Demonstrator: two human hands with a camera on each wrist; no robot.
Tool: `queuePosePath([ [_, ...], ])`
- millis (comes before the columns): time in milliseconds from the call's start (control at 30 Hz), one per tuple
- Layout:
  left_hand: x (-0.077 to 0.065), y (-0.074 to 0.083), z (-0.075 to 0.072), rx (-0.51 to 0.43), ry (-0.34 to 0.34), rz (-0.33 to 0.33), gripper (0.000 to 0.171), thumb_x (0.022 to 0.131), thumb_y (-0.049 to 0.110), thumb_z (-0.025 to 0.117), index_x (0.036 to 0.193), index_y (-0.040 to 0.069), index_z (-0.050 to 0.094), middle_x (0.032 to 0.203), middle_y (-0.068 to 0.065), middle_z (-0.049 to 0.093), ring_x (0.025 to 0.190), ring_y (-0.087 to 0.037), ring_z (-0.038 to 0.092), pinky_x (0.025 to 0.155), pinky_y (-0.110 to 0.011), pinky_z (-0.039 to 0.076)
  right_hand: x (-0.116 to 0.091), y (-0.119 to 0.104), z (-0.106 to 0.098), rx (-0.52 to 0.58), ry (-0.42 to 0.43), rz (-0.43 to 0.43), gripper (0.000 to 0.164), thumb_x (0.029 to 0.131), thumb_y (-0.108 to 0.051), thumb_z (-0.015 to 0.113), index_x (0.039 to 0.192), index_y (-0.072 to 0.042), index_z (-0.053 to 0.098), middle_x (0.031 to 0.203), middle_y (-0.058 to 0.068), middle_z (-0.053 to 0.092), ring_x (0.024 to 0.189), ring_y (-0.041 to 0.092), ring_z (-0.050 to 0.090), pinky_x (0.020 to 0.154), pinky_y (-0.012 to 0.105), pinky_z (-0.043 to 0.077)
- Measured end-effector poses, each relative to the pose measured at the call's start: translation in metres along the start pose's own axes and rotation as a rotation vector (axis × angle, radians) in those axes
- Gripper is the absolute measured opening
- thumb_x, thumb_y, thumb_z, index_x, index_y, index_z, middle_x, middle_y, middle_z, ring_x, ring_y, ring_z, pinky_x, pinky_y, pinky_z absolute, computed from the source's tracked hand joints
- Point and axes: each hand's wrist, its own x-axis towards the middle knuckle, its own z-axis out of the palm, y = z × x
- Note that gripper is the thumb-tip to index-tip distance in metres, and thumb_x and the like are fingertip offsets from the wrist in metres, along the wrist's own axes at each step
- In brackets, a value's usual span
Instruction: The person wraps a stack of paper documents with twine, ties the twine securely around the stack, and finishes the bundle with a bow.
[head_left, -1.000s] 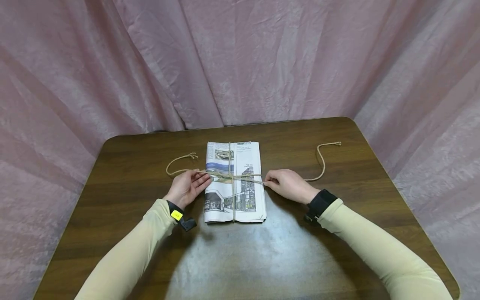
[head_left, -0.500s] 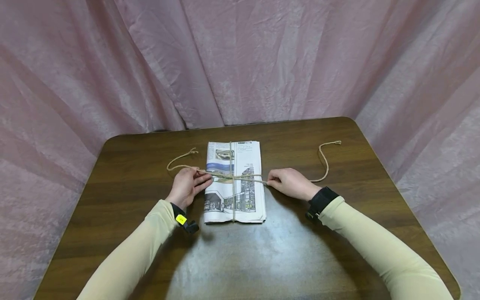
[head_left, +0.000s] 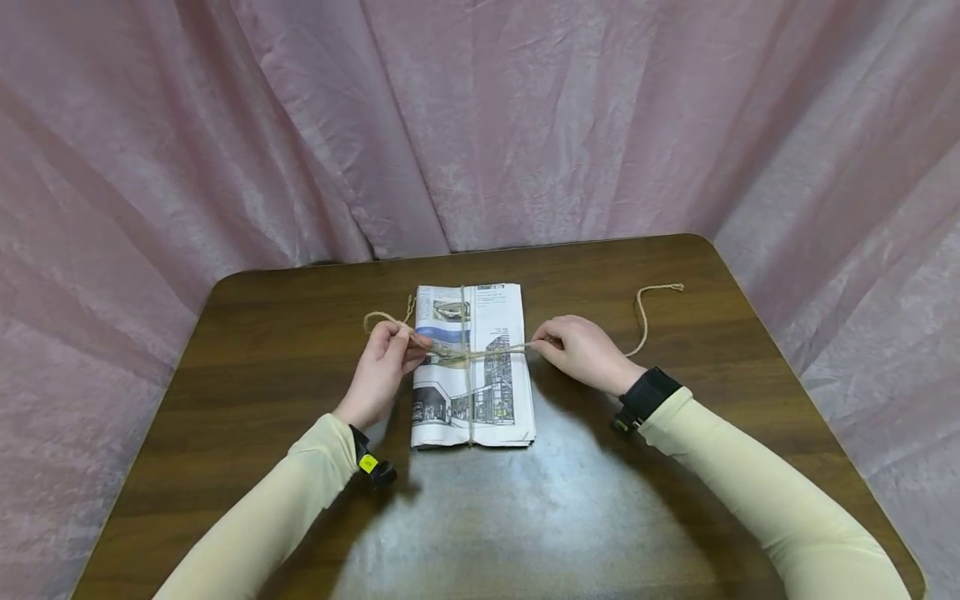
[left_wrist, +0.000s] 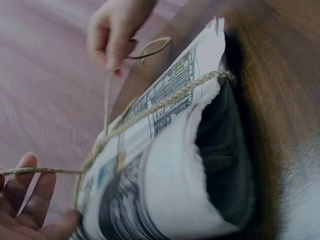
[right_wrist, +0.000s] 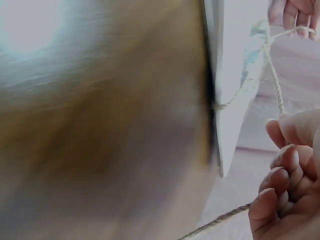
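A folded stack of newspapers [head_left: 491, 312] lies on the table, bound lengthwise and crosswise with twine [head_left: 468, 357] that crosses near its middle. At the stack's left edge my left hand [head_left: 381, 367] pinches one length of twine, its loose end looping up behind the fingers. My right hand [head_left: 581, 354] pinches the other length just off the right edge, between thumb and forefinger. In the left wrist view both lengths rise from the crossing toward the hands. The right wrist view shows the tail of the twine [right_wrist: 220, 220] running out below my curled fingers [right_wrist: 274, 182].
The brown wooden table [head_left: 262, 333] carries the stack near its back half. On the right, the twine's free tail [head_left: 642, 321] curls over the tabletop. A pink curtain [head_left: 525, 125] hangs behind the table and along both sides.
Both hands have risen slightly, lifting the twine from the stack. My left hand has shifted a little right and turned, drawing its loose end closer to the newspapers.
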Motion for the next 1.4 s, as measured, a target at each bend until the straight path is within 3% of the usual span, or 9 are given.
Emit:
queuePosePath([
  [167, 0.003, 0.009, 0.005, 0.263, -0.101, 0.116, 0.024, 0.113, 0.023, 0.04, 0.112, 0.001, 0.048, 0.107, -0.019, 0.067, 0.109, -0.028, 0.063, 0.103, -0.056, 0.044, 0.014, -0.011, -0.003, 0.026, 0.054, -0.04, 0.009, 0.099, -0.02, 0.069, 0.097, -0.014, 0.074, 0.077, -0.004, 0.055, 0.074, 0.016, 0.049, 0.067, 0.034, 0.04],
  [300, 0.004, 0.01, 0.004, 0.337, -0.142, 0.137, 0.023, 0.112, 0.021, 0.044, 0.113, -0.001, 0.052, 0.099, -0.015, 0.068, 0.102, -0.026, 0.064, 0.098, -0.049, 0.046, 0.021, -0.015, -0.003, 0.038, 0.07, -0.056, 0.008, 0.099, -0.02, 0.068, 0.095, -0.015, 0.072, 0.078, -0.004, 0.055, 0.074, 0.016, 0.048, 0.067, 0.034, 0.039],
  [500, 0.004, 0.001, -0.006, 0.312, -0.086, 0.103, 0.025, 0.112, 0.015, 0.041, 0.118, -0.008, 0.049, 0.092, -0.018, 0.064, 0.091, -0.03, 0.064, 0.086, -0.034, 0.05, 0.019, -0.007, 0.002, 0.017, 0.009, -0.012, 0.007, 0.097, -0.019, 0.07, 0.091, -0.015, 0.072, 0.076, -0.005, 0.055, 0.074, 0.015, 0.049, 0.069, 0.034, 0.04],
  [733, 0.006, -0.006, -0.015, 0.455, -0.019, 0.078, 0.026, 0.112, 0.021, 0.044, 0.114, -0.004, 0.052, 0.089, -0.015, 0.062, 0.086, -0.027, 0.062, 0.081, -0.037, 0.049, 0.007, 0.001, 0.01, 0.001, -0.183, 0.002, 0.01, 0.097, -0.018, 0.071, 0.087, -0.02, 0.07, 0.077, -0.008, 0.06, 0.069, 0.013, 0.051, 0.067, 0.034, 0.044],
  [867, 0.007, -0.006, -0.016, 0.532, 0.01, 0.052, 0.025, 0.111, 0.022, 0.046, 0.115, -0.001, 0.055, 0.089, -0.012, 0.064, 0.087, -0.026, 0.061, 0.082, -0.039, 0.048, 0.001, 0.003, 0.013, -0.011, -0.243, -0.008, 0.014, 0.096, -0.016, 0.071, 0.083, -0.02, 0.068, 0.076, -0.009, 0.06, 0.067, 0.011, 0.051, 0.067, 0.033, 0.045],
  [1000, 0.007, -0.003, -0.015, 0.523, 0.03, 0.025, 0.025, 0.111, 0.02, 0.047, 0.115, -0.004, 0.055, 0.087, -0.012, 0.066, 0.086, -0.026, 0.062, 0.082, -0.036, 0.048, -0.003, 0.006, 0.015, -0.036, -0.22, -0.021, 0.011, 0.097, -0.018, 0.071, 0.086, -0.019, 0.069, 0.077, -0.01, 0.061, 0.07, 0.011, 0.052, 0.068, 0.032, 0.045],
  [1167, 0.008, 0.007, -0.014, 0.433, 0.027, 0.004, 0.027, 0.11, 0.018, 0.048, 0.118, -0.007, 0.056, 0.09, -0.016, 0.068, 0.088, -0.022, 0.062, 0.085, -0.034, 0.051, -0.005, 0.005, 0.006, -0.051, -0.151, -0.046, 0.005, 0.097, -0.016, 0.071, 0.099, -0.014, 0.074, 0.09, -0.006, 0.067, 0.081, 0.013, 0.058, 0.076, 0.035, 0.049],
  [1267, 0.008, 0.016, -0.014, 0.415, -0.005, -0.002, 0.029, 0.11, 0.018, 0.049, 0.122, -0.008, 0.056, 0.096, -0.018, 0.068, 0.092, -0.023, 0.064, 0.09, -0.04, 0.053, -0.003, 0.002, -0.004, -0.065, -0.113, -0.075, 0.01, 0.097, -0.012, 0.07, 0.105, -0.011, 0.076, 0.097, -0.002, 0.07, 0.087, 0.015, 0.062, 0.079, 0.037, 0.051],
  [1400, 0.01, 0.026, -0.014, 0.456, -0.07, 0.014, 0.031, 0.108, 0.024, 0.055, 0.122, -0.004, 0.06, 0.099, -0.017, 0.068, 0.095, -0.026, 0.066, 0.091, -0.047, 0.054, 0.002, -0.002, -0.014, -0.094, -0.077, -0.091, 0.011, 0.096, -0.01, 0.072, 0.106, -0.011, 0.077, 0.098, -0.001, 0.072, 0.087, 0.016, 0.064, 0.079, 0.038, 0.052],
])
